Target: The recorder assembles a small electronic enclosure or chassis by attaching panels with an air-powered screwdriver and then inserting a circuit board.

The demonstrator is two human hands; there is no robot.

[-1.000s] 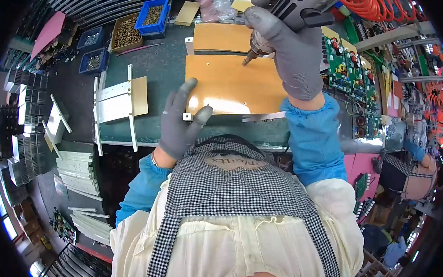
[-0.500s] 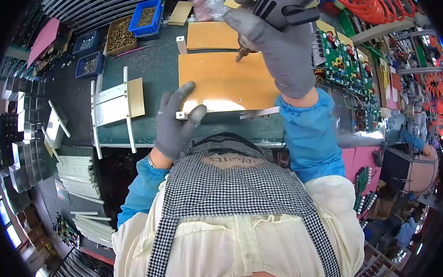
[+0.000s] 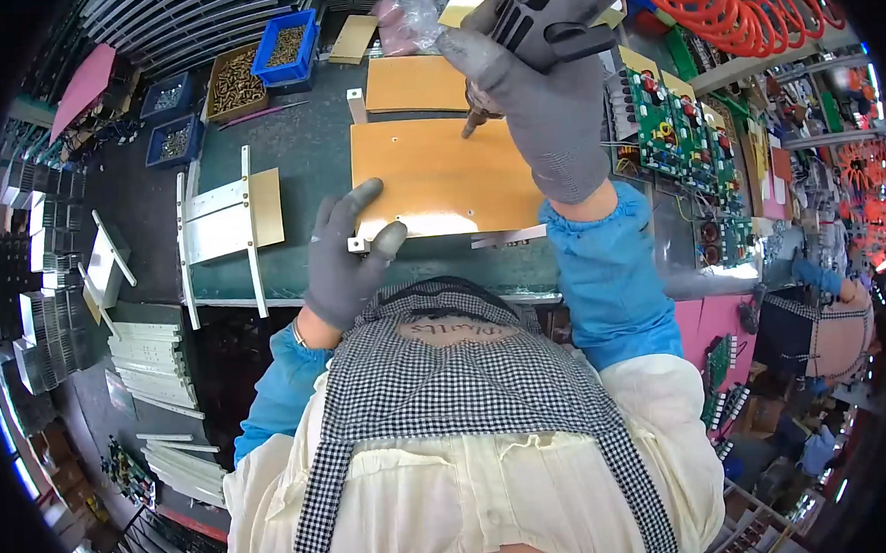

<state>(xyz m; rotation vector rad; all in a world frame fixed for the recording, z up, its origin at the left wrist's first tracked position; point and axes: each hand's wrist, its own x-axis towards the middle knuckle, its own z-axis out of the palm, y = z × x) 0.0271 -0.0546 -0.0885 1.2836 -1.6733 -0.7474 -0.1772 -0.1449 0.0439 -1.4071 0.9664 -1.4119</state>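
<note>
Right hand [image 3: 552, 121]: grey-gloved, at upper centre-right of the frame, clamped around a power tool [image 3: 540, 31].
Power tool: dark grey and black, tilted, its bit pointing down and left over the upper part of the orange panel [image 3: 438, 172]; whether the tip touches the surface, I cannot tell.
Left hand [image 3: 347, 266]: grey-gloved, left of centre, thumb and fingers apart, a fingertip on the panel's left edge and the thumb by its lower left corner.
Orange panel: at the centre of the frame, flat and glossy, with small holes; a white bar [image 3: 509, 236] shows under its lower right edge.
Second orange panel [image 3: 416, 83]: just above the first, partly behind the right hand.
Desk [image 3: 306, 153]: dark green, carrying the panels.
Frame assembly [image 3: 220, 228]: left of the left hand, white bars across a pale plate, a tan board beneath.
Blue bin [image 3: 282, 75]: upper left, holding brass-coloured small parts, beside a cardboard box [image 3: 234, 112] of similar ones.
Circuit boards [image 3: 655, 115]: green, right of the right hand.
Coiled hose [image 3: 710, 12]: red, upper right.
White bar stack [image 3: 152, 367]: lower left.
Blue sleeves [image 3: 613, 278]: on both forearms.
Co-worker [image 3: 837, 336]: far right edge.
</note>
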